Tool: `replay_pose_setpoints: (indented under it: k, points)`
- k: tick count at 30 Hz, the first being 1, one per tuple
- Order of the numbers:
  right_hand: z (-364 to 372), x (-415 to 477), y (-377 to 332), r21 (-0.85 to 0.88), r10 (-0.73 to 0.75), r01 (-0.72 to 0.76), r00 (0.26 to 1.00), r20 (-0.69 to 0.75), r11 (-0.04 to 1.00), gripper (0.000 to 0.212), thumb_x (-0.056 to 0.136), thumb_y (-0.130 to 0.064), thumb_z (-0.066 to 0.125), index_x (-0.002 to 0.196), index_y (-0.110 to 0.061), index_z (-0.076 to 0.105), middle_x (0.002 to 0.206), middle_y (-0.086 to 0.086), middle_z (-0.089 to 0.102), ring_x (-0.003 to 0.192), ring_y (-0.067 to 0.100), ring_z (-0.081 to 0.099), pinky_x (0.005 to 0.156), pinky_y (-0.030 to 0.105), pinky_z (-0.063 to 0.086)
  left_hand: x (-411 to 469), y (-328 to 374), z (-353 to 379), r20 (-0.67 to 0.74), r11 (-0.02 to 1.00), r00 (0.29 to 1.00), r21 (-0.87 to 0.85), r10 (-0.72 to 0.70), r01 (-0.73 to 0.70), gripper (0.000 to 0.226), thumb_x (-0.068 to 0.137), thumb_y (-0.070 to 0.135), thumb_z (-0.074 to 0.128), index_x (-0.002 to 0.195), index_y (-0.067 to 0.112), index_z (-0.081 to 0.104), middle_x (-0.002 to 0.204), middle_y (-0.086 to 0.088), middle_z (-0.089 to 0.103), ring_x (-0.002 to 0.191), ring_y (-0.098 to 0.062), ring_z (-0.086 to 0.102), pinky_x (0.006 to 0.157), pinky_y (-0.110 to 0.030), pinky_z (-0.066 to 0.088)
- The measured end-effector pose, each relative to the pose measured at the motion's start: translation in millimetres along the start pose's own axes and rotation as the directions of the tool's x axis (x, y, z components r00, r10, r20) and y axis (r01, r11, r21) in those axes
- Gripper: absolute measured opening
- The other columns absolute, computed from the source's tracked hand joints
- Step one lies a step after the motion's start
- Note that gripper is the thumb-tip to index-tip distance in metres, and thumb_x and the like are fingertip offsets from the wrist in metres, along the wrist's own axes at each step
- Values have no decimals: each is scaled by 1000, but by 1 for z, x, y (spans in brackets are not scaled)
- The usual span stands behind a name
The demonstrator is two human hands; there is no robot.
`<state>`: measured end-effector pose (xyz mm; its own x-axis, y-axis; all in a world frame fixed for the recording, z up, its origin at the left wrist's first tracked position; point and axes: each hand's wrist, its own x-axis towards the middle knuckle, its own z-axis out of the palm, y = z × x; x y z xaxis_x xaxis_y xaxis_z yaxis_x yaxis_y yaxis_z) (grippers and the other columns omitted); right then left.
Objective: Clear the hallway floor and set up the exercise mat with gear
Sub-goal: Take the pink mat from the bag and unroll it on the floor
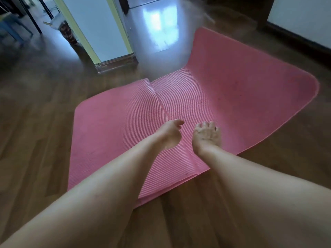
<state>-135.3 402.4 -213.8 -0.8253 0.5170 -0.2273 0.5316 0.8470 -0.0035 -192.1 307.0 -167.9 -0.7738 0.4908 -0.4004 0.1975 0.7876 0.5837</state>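
Observation:
A pink ribbed exercise mat (232, 97) lies on the wooden floor, partly unrolled. Its left portion overlaps the rest along a ridge, and its far end curls up. Both my bare arms reach over the mat's near part. My left hand (170, 136) hovers just above the ridge with its fingers loosely curled and nothing in them. Beside it, my right hand (206, 137) is turned palm up with the fingers apart, also holding nothing. I cannot tell whether either hand touches the mat.
A white wall corner with a dark baseboard (116, 62) stands just beyond the mat's left part. A patterned bag or basket (67, 32) and a blue stool (10, 25) sit far left. A wall with a dark skirting (295, 40) runs along the right.

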Motion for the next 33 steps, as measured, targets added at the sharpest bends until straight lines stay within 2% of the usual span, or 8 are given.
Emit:
replay_pose_setpoints:
  k: [4,8,14,18,22,27,30,33]
  points:
    - [7,5,-17,32,-21,18,997,78,999,55,87,-15,52,138,-5,33,141,17,38,133,34,29,110,42,28,3,-16,7,42,959,998,280,40,-50,59,91,4,41,146,24,31,150,-1,37,138,-18,35,112,-29,29]
    - [12,4,-47,70,-82,75,991,108,995,58,89,-18,51,141,-6,31,144,17,35,136,34,25,112,42,24,0,-37,0,46,918,998,391,53,-67,63,92,9,44,148,27,22,156,2,23,143,-19,24,115,-34,25]
    - [28,9,-75,172,-138,109,976,166,979,64,87,-15,57,144,-11,29,148,13,30,138,30,25,111,40,23,-3,-68,-10,47,813,994,572,95,-105,64,93,13,47,149,24,19,151,-1,30,138,-24,33,111,-39,31]
    - [60,3,-68,255,-28,-63,941,337,965,63,90,-21,58,144,-10,29,151,15,27,138,33,27,110,41,27,-7,-95,-3,102,754,986,636,131,-166,68,91,8,46,150,23,14,153,-1,27,140,-21,29,114,-39,24]
    - [83,-5,-59,310,50,-196,905,423,930,75,92,-24,55,150,-16,8,156,16,12,141,36,19,113,43,21,-9,-123,4,135,757,983,628,123,-181,75,91,7,44,151,26,3,156,-2,20,143,-21,21,115,-40,19]
    - [83,-6,-73,213,152,-248,911,383,945,75,86,-20,59,147,-12,16,145,20,31,132,35,34,106,41,34,-9,-149,7,179,796,980,578,92,-180,84,90,10,48,149,31,-8,158,-3,14,145,-22,16,114,-43,21]
    - [77,-12,-92,151,154,-246,878,452,957,87,79,-20,69,147,-5,17,141,21,41,129,35,43,101,39,41,-13,-164,11,245,840,969,520,25,-153,91,89,21,57,148,33,-11,157,-5,15,138,-28,32,108,-44,36]
    - [71,-17,-113,162,95,-200,862,498,966,68,71,-24,77,129,-1,49,122,16,62,112,28,61,84,35,52,-17,-183,12,294,867,952,493,-89,-71,99,88,32,61,146,34,-18,158,-9,13,132,-32,41,106,-42,39]
